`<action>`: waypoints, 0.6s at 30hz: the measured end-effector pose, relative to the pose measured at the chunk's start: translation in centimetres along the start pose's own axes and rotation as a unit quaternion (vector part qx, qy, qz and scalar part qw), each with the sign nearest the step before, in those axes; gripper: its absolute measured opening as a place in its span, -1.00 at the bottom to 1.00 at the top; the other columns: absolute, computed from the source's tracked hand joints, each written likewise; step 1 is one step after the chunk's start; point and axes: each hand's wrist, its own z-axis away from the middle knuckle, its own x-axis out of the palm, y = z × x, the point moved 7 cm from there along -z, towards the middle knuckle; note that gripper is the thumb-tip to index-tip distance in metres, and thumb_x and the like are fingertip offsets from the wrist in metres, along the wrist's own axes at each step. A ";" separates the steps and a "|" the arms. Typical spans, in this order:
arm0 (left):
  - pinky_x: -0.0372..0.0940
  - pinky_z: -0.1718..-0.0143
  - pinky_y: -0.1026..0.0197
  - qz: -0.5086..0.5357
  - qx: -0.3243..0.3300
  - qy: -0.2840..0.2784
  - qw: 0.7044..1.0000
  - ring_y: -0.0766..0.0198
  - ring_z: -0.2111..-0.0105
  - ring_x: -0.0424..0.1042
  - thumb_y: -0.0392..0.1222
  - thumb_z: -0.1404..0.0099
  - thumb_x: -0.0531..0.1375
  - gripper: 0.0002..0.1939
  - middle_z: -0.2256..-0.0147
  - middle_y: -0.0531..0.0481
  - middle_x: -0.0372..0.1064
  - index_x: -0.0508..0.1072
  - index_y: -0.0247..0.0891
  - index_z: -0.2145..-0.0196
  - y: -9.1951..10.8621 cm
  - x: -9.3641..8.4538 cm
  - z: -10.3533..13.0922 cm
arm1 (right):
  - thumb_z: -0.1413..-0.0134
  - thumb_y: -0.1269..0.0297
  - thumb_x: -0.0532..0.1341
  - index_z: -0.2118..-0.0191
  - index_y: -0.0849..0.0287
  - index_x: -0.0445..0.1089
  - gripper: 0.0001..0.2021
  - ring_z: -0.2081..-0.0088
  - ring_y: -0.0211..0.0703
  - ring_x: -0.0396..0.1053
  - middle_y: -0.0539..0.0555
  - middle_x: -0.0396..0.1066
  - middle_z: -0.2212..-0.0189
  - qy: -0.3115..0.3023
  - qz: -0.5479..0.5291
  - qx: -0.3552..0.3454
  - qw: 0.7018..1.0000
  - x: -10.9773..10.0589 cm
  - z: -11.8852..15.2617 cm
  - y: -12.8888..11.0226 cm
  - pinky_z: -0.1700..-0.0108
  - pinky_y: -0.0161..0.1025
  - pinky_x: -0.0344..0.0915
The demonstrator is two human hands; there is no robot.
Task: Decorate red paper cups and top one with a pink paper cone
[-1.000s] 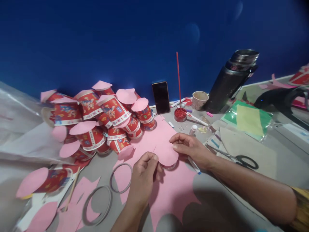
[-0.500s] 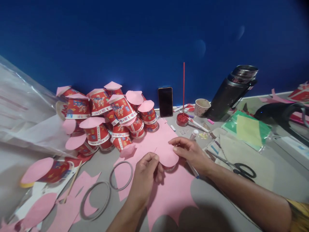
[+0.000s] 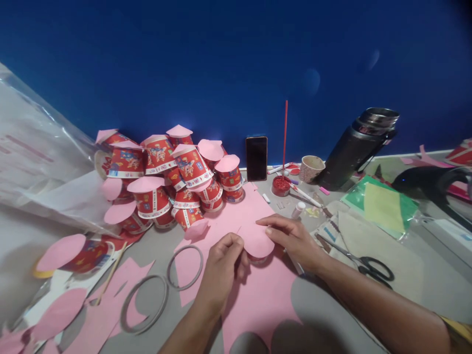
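- Far left: a plastic bag (image 3: 44,162), with a lone red cup (image 3: 86,255) on its side near it, a pink top at one end.
- Below that, pink scraps (image 3: 98,322) with a thin stick (image 3: 111,275) across them; two grey rings lie just beside (the nearer ring (image 3: 125,309) overlaps the scraps).
- Behind, red cups (image 3: 150,200) are piled against the blue wall (image 3: 184,59), most with pink paper tops.
- The left hand (image 3: 224,255) has its thumb and fingers closed on the left edge of the pink disc (image 3: 257,241).
- The disc is between the hands, above the pink sheet (image 3: 258,295) on the counter (image 3: 317,314); a rim (image 3: 258,259) shows below it (the rest is hidden).
- A phone (image 3: 256,158) stands against the wall.
- The right hand (image 3: 295,238) grips the disc's right edge, thumb on top.
- Behind this hand: a red tub (image 3: 280,187), a red rod (image 3: 285,132) rising from it, then a pale cup (image 3: 310,170) beside a tilted flask (image 3: 354,155).
- Farther right, scissors (image 3: 365,265) and a green packet (image 3: 356,194).
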 end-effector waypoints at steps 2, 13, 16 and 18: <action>0.08 0.57 0.34 -0.022 0.016 0.005 1.000 0.44 0.67 0.12 0.17 -0.30 0.25 -0.55 0.66 0.15 0.25 0.30 -0.21 0.53 0.4 -0.3 -0.4 | -0.21 0.12 0.31 0.04 0.04 0.67 -0.72 0.09 -0.01 0.49 0.10 0.61 0.07 0.001 -0.004 0.007 1.000 0.0 -0.1 0.1 -0.03 -0.10 0.34; -0.08 0.59 0.35 0.010 -0.005 0.001 1.000 0.47 0.63 0.04 0.11 -0.06 0.41 -0.57 0.64 0.21 0.12 0.32 -0.23 0.54 1.6 0.0 -2.6 | -0.21 0.14 0.33 0.06 0.08 0.67 -0.74 0.15 -0.06 0.46 0.09 0.60 0.14 0.001 -0.026 0.022 0.999 0.1 0.0 0.8 0.11 -0.18 0.34; -0.06 0.58 0.35 0.009 -0.010 -0.006 1.000 0.47 0.64 0.08 0.09 -0.09 0.40 -0.59 0.64 0.18 0.18 0.34 -0.24 0.52 1.3 -0.1 -2.6 | -0.22 0.13 0.33 0.05 0.08 0.67 -0.73 0.18 -0.08 0.44 0.09 0.59 0.14 -0.001 -0.030 0.018 0.999 0.2 0.0 0.8 0.17 -0.19 0.32; -0.05 0.58 0.36 0.008 -0.010 -0.011 1.000 0.47 0.65 0.10 0.08 -0.12 0.39 -0.60 0.65 0.17 0.20 0.35 -0.24 0.52 1.1 -0.2 -2.7 | -0.21 0.13 0.33 0.04 0.08 0.67 -0.72 0.21 -0.10 0.43 0.09 0.59 0.15 0.000 -0.032 0.018 0.999 0.2 0.1 0.8 0.21 -0.21 0.31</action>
